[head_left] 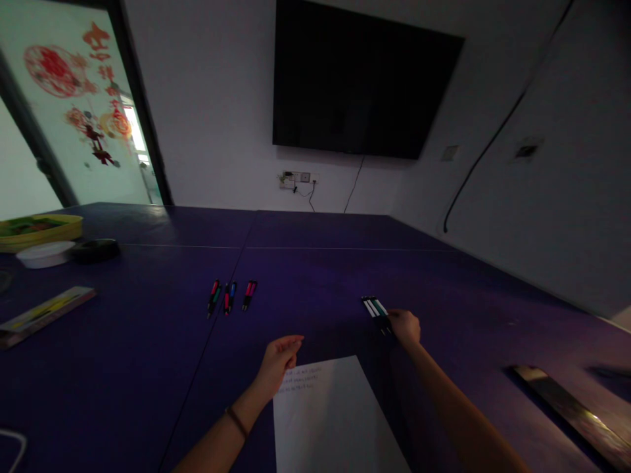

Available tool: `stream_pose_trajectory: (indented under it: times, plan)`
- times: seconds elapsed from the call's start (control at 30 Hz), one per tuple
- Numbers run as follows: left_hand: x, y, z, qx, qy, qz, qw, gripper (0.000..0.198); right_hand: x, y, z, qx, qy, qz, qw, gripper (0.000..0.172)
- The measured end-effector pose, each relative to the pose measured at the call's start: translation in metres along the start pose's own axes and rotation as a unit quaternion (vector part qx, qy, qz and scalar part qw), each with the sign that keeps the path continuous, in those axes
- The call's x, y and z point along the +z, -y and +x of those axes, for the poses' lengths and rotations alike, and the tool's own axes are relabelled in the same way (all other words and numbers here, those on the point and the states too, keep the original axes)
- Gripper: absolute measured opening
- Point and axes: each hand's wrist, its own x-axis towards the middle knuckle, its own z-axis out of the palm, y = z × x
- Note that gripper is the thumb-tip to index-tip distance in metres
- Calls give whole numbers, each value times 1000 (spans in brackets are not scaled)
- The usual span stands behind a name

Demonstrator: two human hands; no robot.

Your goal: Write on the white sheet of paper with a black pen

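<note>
My right hand [405, 326] is closed over the near ends of a small bundle of pens [374, 307] with white and green barrels, lying on the dark blue table [320, 276]. My left hand [279, 362] hovers above the top left corner of a white sheet of paper [330, 420] with a few written lines; its fingers are loosely curled and hold nothing. Several more pens [229, 297] with red, green and blue barrels lie in pairs farther left on the table.
A yellow tray [39, 231], a white lid [45, 253] and a black dish [96, 249] sit at the far left. A flat box [42, 314] lies on the left. A metal strip [572, 410] lies at right. A dark screen [359, 79] hangs on the wall.
</note>
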Motion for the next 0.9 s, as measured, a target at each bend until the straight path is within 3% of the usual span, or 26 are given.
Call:
stream_pose_trajectory:
  times: [0.33,0.67,0.9]
  plan:
    - [0,-1,-1,0,0,4,1000,49,7,8,-20,-63,4,-8,998,42]
    - [1,-1,-1,1,-4,1,1000,48,12,9,-27,-98,-12,-42,994,36]
    - [1,0,0,0,-1,-6,1000,47,13,19,-22,-183,-51,-128,973,29]
